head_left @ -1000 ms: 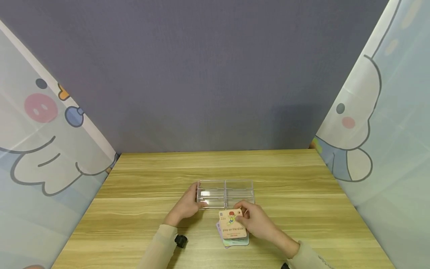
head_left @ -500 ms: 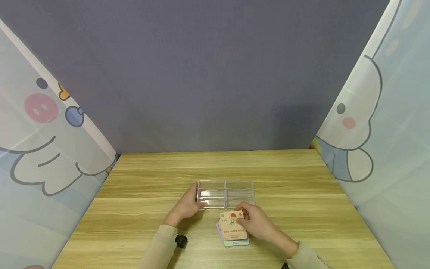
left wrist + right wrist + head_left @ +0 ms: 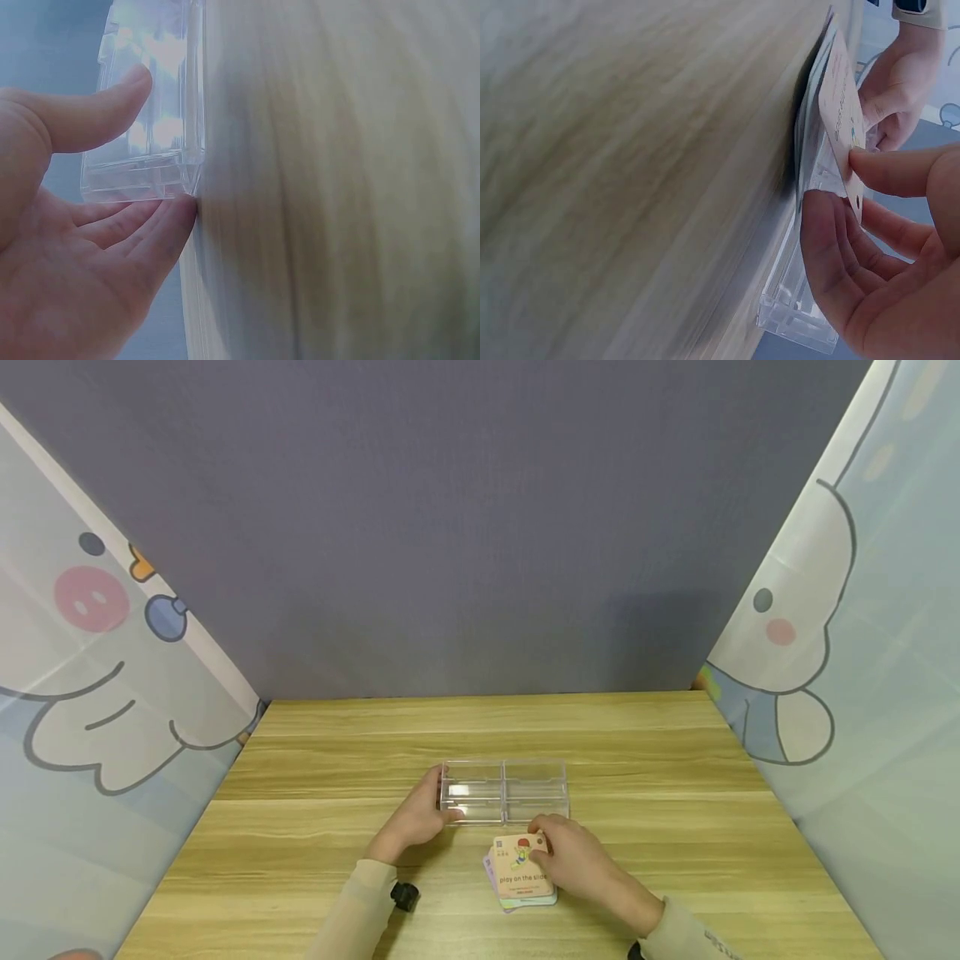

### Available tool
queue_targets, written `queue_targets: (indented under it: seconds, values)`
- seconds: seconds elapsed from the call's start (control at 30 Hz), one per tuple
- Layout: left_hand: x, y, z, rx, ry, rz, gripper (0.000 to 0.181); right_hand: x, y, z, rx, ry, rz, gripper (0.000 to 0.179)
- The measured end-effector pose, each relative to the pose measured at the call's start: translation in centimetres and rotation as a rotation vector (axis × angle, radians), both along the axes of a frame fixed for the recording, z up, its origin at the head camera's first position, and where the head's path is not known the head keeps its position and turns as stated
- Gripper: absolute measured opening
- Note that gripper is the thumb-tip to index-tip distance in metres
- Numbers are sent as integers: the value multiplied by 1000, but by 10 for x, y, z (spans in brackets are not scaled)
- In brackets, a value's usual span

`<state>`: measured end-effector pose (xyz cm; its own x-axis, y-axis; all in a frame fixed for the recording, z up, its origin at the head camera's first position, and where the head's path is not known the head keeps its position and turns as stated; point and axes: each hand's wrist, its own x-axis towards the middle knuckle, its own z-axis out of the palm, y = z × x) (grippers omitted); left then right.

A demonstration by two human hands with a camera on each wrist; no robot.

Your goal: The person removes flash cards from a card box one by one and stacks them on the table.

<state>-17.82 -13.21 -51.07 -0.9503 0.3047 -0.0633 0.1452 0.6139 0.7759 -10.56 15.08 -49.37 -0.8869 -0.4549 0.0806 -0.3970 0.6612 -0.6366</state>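
Note:
My left hand (image 3: pixel 416 814) grips the left end of a clear plastic organizer box (image 3: pixel 536 770), thumb on the near side and fingers around the end. In the left wrist view the thumb (image 3: pixel 105 112) lies across the clear wall. A peach picture card (image 3: pixel 522 870), printed "play on the slide", is pinched at its right edge by my right hand (image 3: pixel 576 853). Beneath it lies a small stack of cards (image 3: pixel 491 870), of which purple and pale green edges show. From the right wrist, the peach card (image 3: pixel 840 105) stands tilted away from the stack (image 3: pixel 808 120) at the pinched edge.
The box, with its several compartments, sits just beyond the cards on a wood-grain table (image 3: pixel 337 752). A dark grey panel (image 3: pixel 480 543) rises behind the table. Cartoon-printed curtains (image 3: pixel 885 693) flank both sides.
My right hand has shifted slightly toward me and to the right with the peach card, which now covers more of the stack. My left hand and the box have stayed put.

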Motion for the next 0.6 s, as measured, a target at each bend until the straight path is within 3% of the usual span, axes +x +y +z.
queue_targets:
  seconds: [0.6]
  values:
    - [1, 1, -1, 7, 16, -4, 86, 0, -1, -8, 175, 112, -64, 33]
